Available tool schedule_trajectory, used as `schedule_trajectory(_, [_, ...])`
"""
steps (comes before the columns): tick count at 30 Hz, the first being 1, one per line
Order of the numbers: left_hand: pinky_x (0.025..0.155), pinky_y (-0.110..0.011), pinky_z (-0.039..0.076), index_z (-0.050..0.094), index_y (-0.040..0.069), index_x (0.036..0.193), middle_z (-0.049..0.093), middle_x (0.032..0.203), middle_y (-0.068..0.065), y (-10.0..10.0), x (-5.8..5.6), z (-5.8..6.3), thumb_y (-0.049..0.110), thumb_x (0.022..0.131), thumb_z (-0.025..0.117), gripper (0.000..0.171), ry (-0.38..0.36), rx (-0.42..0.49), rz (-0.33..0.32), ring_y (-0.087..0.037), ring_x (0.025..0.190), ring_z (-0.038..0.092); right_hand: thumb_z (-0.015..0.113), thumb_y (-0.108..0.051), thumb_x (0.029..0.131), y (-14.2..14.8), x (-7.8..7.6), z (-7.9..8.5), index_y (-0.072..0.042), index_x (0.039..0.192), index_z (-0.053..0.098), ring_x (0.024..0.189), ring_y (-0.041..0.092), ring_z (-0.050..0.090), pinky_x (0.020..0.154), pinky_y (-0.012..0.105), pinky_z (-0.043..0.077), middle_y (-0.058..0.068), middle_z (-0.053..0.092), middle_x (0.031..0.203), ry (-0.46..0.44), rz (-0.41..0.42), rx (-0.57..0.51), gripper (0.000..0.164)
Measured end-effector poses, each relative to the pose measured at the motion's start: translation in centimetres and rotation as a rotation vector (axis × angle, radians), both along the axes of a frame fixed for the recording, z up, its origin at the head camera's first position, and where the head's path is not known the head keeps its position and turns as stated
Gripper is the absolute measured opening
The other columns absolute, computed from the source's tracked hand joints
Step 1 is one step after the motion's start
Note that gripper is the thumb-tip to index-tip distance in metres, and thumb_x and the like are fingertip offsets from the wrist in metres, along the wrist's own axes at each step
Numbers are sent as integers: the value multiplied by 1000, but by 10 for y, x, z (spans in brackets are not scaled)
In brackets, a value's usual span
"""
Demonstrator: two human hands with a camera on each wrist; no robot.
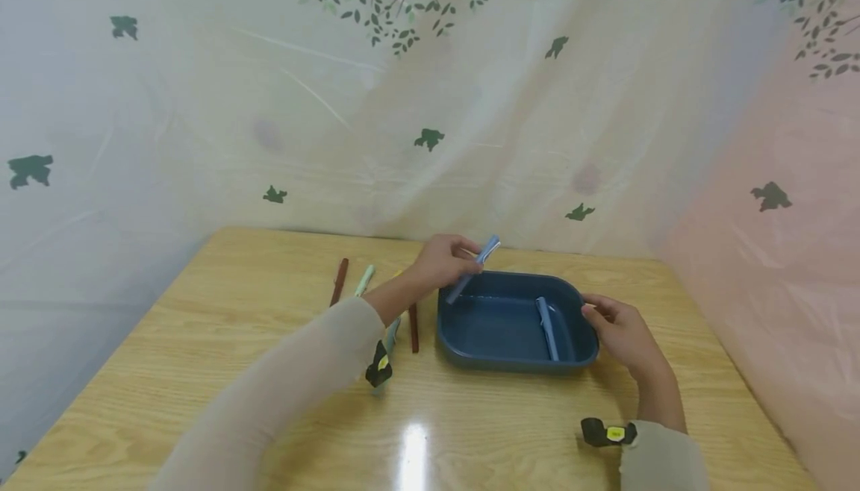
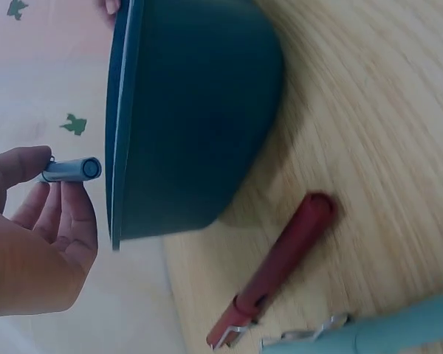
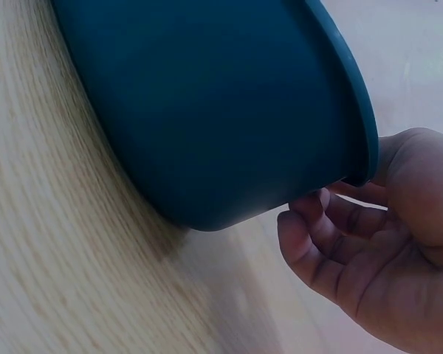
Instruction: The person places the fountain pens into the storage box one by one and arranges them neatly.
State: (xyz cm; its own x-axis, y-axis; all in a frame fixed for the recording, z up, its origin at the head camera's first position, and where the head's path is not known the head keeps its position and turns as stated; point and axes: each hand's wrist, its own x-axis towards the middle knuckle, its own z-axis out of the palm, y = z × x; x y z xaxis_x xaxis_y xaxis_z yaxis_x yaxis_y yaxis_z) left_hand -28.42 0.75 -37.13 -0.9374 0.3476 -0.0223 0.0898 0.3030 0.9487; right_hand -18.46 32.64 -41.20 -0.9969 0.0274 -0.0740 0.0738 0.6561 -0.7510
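Observation:
My left hand pinches a light blue pen between thumb and fingers, over the left end of a dark blue rectangular basin. The left wrist view shows that pen end-on, just beside the basin's rim. At the basin's right end, my right hand grips the rim, the thumb on top and curled fingers below it. The right wrist view has those fingers under the rim, against the outer wall. Inside the basin, another blue pen lies near the right side.
Left of the basin, a dark red pen and a grey-teal pen lie on the wooden table. Farther left are another dark red pen and a pale green pen. A patterned curtain hangs behind the table.

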Motion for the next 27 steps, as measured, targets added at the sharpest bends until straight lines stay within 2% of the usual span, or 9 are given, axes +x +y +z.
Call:
schedule_trajectory(10, [57,-28,55,71,7,112,76,97,-7,31,16,-8,3,87,81,28,-81,47,-51,-17,77,70,45,-40,110,3,1,-1,-4,150,49,115,36,56,91,43,53,24,59,133,21,15,23,54])
schedule_trajectory(14, [58,-32,58,70,5,111,75,95,-6,44,22,-14,1,86,80,27,-117,81,-70,-17,77,69,45,-39,110,3,-1,-1,-3,149,50,111,34,57,85,38,52,24,61,130,41,21,26,53])
schedule_trajectory(17, [60,-36,61,69,4,110,74,92,-6,52,25,-20,-1,84,80,28,-158,91,-74,-16,75,65,45,-38,110,3,-1,0,-3,149,50,113,34,57,88,40,53,24,61,131,34,21,25,53])
schedule_trajectory(22, [61,-39,63,68,3,106,74,87,-8,66,31,-28,-4,82,80,28,-253,92,-32,-18,71,66,44,-39,111,2,-1,0,-4,151,48,117,36,55,93,46,52,24,59,134,18,20,22,53])
schedule_trajectory(27, [56,-34,62,66,5,101,70,82,-9,78,34,-32,-6,81,81,27,-341,90,41,-20,70,67,45,-39,110,2,-2,0,-4,151,49,115,35,55,91,43,52,23,59,131,16,19,24,53])
